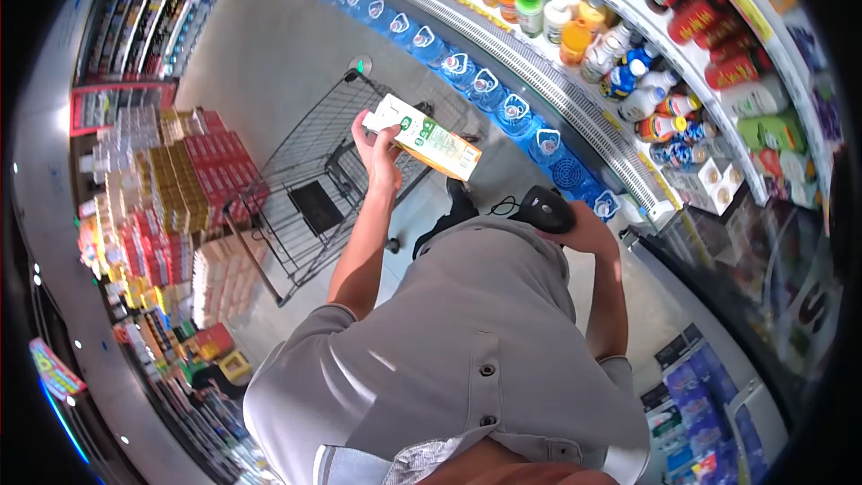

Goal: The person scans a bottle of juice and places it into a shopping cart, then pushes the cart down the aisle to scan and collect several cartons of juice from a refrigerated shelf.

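Note:
My left hand (pixel 381 151) grips one end of a white, green and orange carton (pixel 431 140), its thumb on the printed face. The carton lies tilted in the air, in front of a metal shopping cart (pixel 314 189). Low at my right side, my right hand (pixel 588 229) is wrapped round a black rounded device (pixel 546 209) with a thin black cord beside it. Most of its fingers are hidden beneath the device.
A refrigerated shelf (pixel 620 139) with bottled drinks curves along the right. Large blue water bottles (pixel 485 90) line its base. Stacked boxes (pixel 220 171) stand at the left beyond the cart. A person (pixel 220 382) is partly visible at the lower left.

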`<state>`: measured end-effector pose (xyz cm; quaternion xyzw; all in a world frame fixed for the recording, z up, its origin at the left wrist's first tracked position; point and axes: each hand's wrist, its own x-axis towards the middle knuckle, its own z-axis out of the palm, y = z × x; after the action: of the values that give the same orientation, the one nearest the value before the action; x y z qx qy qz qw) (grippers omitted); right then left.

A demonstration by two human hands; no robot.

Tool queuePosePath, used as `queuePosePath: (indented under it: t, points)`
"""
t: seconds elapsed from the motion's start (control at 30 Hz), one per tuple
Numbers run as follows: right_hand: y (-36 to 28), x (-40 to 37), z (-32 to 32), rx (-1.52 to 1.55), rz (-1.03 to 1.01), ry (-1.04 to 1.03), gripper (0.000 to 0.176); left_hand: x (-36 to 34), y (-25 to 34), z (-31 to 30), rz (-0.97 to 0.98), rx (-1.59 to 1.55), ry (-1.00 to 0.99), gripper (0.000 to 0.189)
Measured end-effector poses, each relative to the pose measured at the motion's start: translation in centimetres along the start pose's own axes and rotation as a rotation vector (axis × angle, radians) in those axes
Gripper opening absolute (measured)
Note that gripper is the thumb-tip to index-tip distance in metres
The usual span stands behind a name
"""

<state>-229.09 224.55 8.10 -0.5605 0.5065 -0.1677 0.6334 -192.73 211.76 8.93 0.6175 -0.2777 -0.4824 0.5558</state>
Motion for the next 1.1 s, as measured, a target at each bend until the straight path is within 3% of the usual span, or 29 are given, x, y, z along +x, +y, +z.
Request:
queuePosePath:
  t: [0.1, 0.23, 0.43, 0.57, 0.87, 1.0, 1.07, 1.1]
  points:
    - [-3.2, 2.5, 2.6, 0.015, 0.038, -0.078, 0.042, 2.0, -0.5, -4.8, 0.055, -0.016, 0.026, 0.079]
    - [-7.3, 6.5, 6.0, -0.031, 0.256, -0.184, 0.039, 4.4, -1.0, -10.5, 0.152, -0.037, 0.054, 0.085]
    - [-10.9, 11.3, 9.6, -0.174, 0.365, -0.196, 0.030, 7.0, -0.7, -16.7, 0.129, -0.101, 0.103, 0.087]
    - [-15.5, 14.6, 12.7, -0.104, 0.186, -0.203, 0.023, 9.2, -1.1, -21.6, 0.119, -0.112, 0.162, 0.087]
    - [-18.1, 18.6, 17.4, -0.165, 0.320, -0.214, 0.022, 11.1, -1.4, -29.1, 0.060, -0.175, 0.253, 0.088]
    - [-18.7, 19.4, 18.3, -0.247, 0.219, -0.192, 0.023, 11.7, -2.6, -31.1, 0.055, -0.210, 0.267, 0.089]
    - [-19.0, 19.4, 18.6, -0.276, 0.176, -0.195, 0.023, 11.8, -2.8, -31.6, -0.024, -0.340, 0.351, 0.070]
    - [-19.5, 19.5, 18.9, -0.232, 0.226, -0.182, 0.024, 12.1, -3.6, -32.4, -0.024, -0.346, 0.353, 0.070]
